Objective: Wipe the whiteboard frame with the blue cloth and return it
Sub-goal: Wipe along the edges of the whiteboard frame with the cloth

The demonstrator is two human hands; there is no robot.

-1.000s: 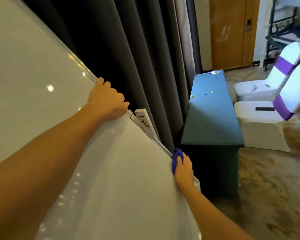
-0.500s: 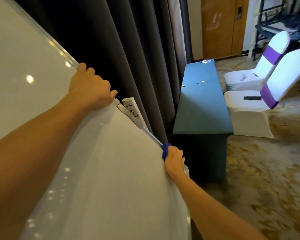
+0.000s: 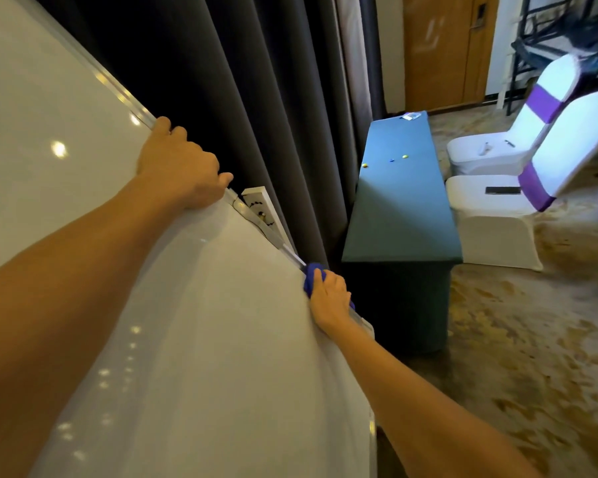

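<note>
The left hand (image 3: 178,169) is curled over the silvery metal frame (image 3: 118,93) of the large glossy whiteboard (image 3: 194,339), its fingertips hidden behind the edge against the dark grey pleated curtain (image 3: 256,98). Lower along that same edge, the right hand (image 3: 330,298) is closed on the crumpled blue cloth (image 3: 312,276), pressing it to the frame; most of the cloth is covered by the fingers. A white bracket (image 3: 261,210) juts from behind the frame between the hands, its lower part hidden, and the board's bottom is cut off by the picture's edge.
</note>
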